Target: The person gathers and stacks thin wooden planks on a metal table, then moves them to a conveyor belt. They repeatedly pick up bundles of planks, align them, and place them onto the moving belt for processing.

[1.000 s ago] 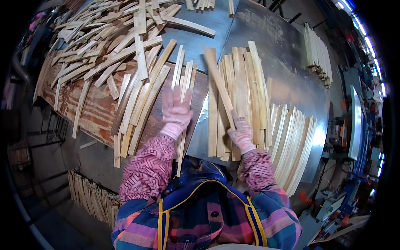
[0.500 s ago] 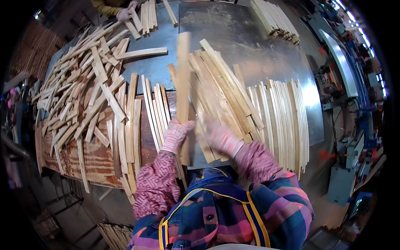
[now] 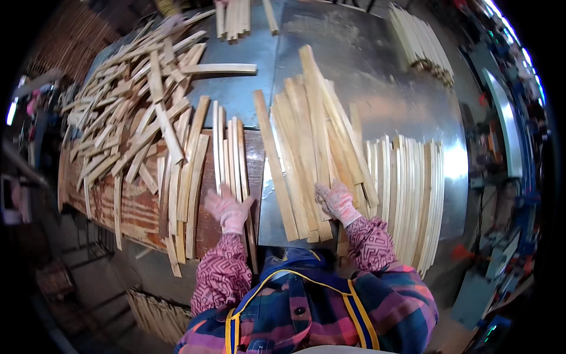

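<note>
Under the right hand [image 3: 337, 201], whose fingers touch its lower part, a loose pile of pale, flat wooden strips [image 3: 300, 153] fans out on the metal tabletop [image 3: 354, 53], uneven at both ends, with one long strip [image 3: 339, 112] slanting across its upper right side. Nearest the left hand [image 3: 227, 211], fingers spread, a few narrow wooden sticks [image 3: 231, 150] lie side by side on the brown board [image 3: 253, 159], lengthwise toward the person, cream to reddish tan, their ends staggered.

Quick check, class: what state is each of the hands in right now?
Left hand: open, holding nothing.
Right hand: partly curled at the wooden strips; whether it grips one cannot be told.
</note>
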The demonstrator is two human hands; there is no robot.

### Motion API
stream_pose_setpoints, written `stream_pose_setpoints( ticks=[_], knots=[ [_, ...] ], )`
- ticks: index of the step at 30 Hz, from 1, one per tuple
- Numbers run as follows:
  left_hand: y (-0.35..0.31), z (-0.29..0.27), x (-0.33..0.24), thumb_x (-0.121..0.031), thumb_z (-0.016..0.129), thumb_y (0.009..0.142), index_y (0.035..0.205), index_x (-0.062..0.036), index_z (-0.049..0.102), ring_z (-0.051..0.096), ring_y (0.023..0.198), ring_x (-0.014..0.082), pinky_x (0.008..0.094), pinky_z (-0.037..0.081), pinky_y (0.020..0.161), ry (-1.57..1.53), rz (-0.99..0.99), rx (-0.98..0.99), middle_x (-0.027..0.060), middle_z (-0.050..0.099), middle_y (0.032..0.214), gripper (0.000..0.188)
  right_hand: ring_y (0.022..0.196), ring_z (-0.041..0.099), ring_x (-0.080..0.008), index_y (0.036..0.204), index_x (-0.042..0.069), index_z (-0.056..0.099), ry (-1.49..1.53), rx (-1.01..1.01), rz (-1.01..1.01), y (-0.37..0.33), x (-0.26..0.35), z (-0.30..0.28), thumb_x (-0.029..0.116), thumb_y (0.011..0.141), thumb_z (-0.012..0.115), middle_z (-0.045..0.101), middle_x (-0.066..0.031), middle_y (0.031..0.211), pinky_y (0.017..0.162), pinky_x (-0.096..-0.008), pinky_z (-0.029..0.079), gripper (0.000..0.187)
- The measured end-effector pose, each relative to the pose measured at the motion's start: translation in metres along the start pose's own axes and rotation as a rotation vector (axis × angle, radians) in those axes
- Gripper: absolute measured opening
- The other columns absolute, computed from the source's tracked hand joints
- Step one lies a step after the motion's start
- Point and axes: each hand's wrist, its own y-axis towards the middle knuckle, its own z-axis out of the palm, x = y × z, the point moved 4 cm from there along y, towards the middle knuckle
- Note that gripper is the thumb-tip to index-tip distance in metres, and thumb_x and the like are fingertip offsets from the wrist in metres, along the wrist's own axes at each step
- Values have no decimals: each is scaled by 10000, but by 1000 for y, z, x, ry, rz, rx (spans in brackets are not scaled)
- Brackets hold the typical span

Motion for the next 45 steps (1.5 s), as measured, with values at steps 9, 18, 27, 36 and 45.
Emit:
stream_pose_setpoints(
  ticks=[9, 18, 27, 36, 45],
  knots=[
    [-8, 75, 21, -512, 715, 772, 1514, -76, 278, 477, 1247, 436, 500, 401, 1046, -296, -90, -62, 278, 456, 1386, 965, 616, 567, -133, 1089, 55, 624, 896, -471, 585, -42, 37, -212, 329, 920, 675, 642, -26, 781, 512, -268, 452, 326],
    [-4, 83, 22, -526, 672, 846, 1552, -36, 195, 384, 1350, 433, 471, 321, 1126, -323, -21, -42, 287, 385, 1476, 982, 888, 673, -375, 950, 33, 720, 194, -990, 1358, -240, -172, -427, 513, 845, 588, 702, -201, 911, 759, -427, 524, 509],
    [-1, 88, 31, -625, 582, 893, 1587, -134, 89, 352, 1379, 450, 486, 305, 1130, -271, -38, 59, 299, 314, 1522, 983, 1055, 643, -365, 1075, 30, 668, -385, -685, 1384, -356, -262, -403, 511, 851, 588, 686, -216, 1053, 886, -461, 488, 537],
    [-5, 88, 30, -635, 547, 909, 1591, -174, 61, 387, 1347, 462, 492, 328, 1107, -214, -71, 63, 316, 336, 1495, 956, 912, 666, -287, 1115, 126, 704, -362, -274, 1380, -464, -275, -455, 371, 842, 695, 713, -121, 964, 825, -373, 499, 366],
    [-5, 91, 26, -681, 507, 902, 1583, -110, 109, 420, 1304, 491, 481, 353, 1089, -191, -29, 30, 348, 380, 1452, 974, 1010, 650, -328, 1360, 109, 527, -825, -1146, 1140, -474, -247, -598, 380, 776, 716, 686, -169, 1080, 865, -401, 486, 671]
  ],
)
